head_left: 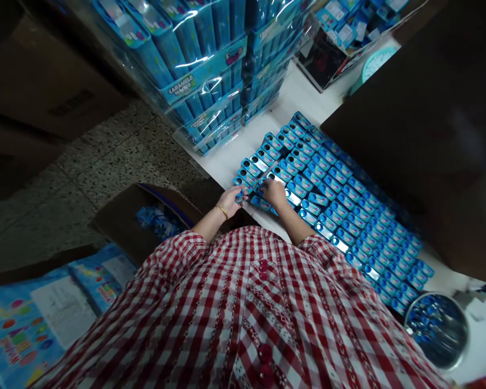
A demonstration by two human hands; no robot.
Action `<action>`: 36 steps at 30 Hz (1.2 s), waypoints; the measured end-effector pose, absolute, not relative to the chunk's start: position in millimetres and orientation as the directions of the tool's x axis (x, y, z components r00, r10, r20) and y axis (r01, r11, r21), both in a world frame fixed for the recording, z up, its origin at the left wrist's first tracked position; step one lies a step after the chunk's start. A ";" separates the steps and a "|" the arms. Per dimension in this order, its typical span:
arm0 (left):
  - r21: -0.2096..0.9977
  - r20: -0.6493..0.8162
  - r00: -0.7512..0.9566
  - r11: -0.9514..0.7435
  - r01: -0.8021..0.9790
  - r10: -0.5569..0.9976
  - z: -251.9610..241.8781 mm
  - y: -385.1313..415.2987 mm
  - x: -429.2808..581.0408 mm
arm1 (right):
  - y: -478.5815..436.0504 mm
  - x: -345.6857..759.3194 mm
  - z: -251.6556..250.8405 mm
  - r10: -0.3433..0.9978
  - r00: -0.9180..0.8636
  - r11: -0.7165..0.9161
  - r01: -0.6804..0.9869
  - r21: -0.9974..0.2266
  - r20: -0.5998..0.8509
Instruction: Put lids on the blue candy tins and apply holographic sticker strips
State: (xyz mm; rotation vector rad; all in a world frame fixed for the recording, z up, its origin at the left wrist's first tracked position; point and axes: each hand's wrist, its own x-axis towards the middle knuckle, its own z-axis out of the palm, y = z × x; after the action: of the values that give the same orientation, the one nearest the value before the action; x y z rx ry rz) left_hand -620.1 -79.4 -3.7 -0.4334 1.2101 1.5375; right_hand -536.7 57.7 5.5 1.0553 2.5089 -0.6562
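Left hand [229,203] at near edge of bench [295,89], fingers pinching blue piece [238,196]. Right hand [274,192] over rows of blue tins [337,212] on bench; can't tell its grip. Bowl [456,330] toward right end: blue bits [424,320]. Carton [117,220] below near edge: blue packets [159,220].

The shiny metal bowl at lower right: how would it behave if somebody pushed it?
The metal bowl would probably stay stiff, since its rim looks firm and round. Its smooth shine suggests it might slide fairly easily. The small blue pieces heaped loosely inside would likely shift about.
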 end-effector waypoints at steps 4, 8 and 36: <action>0.519 -0.759 -0.415 0.083 -0.850 0.502 -3.9 -81.5 -623.3 | 62.7 -562.2 -3.7 0.581 -0.566 0.655 0.751 -0.076 -0.584; 0.590 -0.726 -0.473 0.098 -0.802 0.500 -6.7 -80.0 -622.2 | 68.5 -572.4 -11.7 0.569 -0.543 0.667 0.744 -0.041 -0.617; 0.362 -0.714 -0.340 -0.092 -0.928 0.612 -6.1 -62.9 -633.9 | 93.7 -572.3 -16.4 0.626 -0.552 0.629 0.775 -0.060 -0.551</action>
State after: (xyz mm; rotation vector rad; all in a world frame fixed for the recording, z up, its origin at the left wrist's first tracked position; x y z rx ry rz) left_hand -633.9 -62.9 -6.1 -0.4659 0.9572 1.6936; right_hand -572.3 93.7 -16.4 1.0999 2.3659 -0.4083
